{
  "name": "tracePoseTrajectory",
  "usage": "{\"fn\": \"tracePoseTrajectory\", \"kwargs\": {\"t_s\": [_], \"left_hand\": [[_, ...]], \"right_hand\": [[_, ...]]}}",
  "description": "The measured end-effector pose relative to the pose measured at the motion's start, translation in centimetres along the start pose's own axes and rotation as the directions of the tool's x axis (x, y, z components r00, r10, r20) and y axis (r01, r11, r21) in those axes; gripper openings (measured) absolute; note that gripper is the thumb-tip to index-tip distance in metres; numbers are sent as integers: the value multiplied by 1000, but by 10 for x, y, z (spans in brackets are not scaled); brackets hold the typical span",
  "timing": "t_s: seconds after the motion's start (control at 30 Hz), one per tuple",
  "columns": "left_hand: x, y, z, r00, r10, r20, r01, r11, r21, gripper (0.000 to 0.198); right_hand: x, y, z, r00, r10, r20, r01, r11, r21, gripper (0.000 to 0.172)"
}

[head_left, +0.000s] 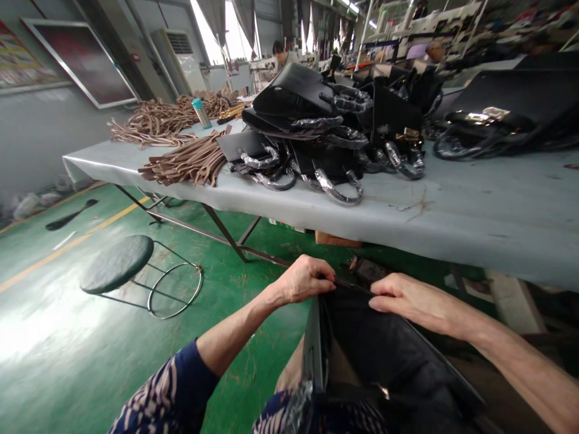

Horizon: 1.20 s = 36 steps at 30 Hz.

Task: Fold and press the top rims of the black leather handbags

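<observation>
A black handbag lies open across my lap, its dark lining showing. The fingers of my left hand are closed on the far rim, near its left corner. Further right along the same edge, my right hand pinches the rim between thumb and fingers. Clear plastic wrap shows at the bag's lower left, and a small gold-coloured metal piece glints near the bottom. The fingertips' far sides are hidden behind the edge.
Ahead stands a grey-covered table bearing piled black handbags with plastic-wrapped handles. Brown strips and a teal-lidded bottle are on its left part. A round stool stands at left on the green floor. A person is in the background.
</observation>
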<state>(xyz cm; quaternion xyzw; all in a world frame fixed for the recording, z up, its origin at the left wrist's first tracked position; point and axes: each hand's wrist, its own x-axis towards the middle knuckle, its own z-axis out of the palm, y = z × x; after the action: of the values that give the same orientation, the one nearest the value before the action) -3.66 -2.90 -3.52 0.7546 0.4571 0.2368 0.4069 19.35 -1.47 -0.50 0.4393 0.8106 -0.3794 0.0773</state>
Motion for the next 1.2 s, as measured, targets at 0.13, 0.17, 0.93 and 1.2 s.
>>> {"fn": "tracePoseTrajectory", "kwargs": {"t_s": [0.13, 0.17, 0.93, 1.2], "left_hand": [[-5, -2, 5, 998, -55, -26, 55, 998, 11, 10], [-6, -3, 7, 998, -56, -39, 57, 998, 24, 11], [-5, -3, 31, 977, -48, -206, 83, 983, 164, 16], [-5, -4, 31, 974, -56, -218, 89, 985, 145, 17]], "right_hand": [[8, 8, 0, 998, -3, 60, 0, 999, 52, 30], [10, 9, 2, 998, -4, 65, 1, 998, 59, 30], [16, -15, 44, 897, -18, -442, -167, 912, -376, 12], [24, -14, 44, 901, -32, -432, -108, 949, -295, 17]]}}
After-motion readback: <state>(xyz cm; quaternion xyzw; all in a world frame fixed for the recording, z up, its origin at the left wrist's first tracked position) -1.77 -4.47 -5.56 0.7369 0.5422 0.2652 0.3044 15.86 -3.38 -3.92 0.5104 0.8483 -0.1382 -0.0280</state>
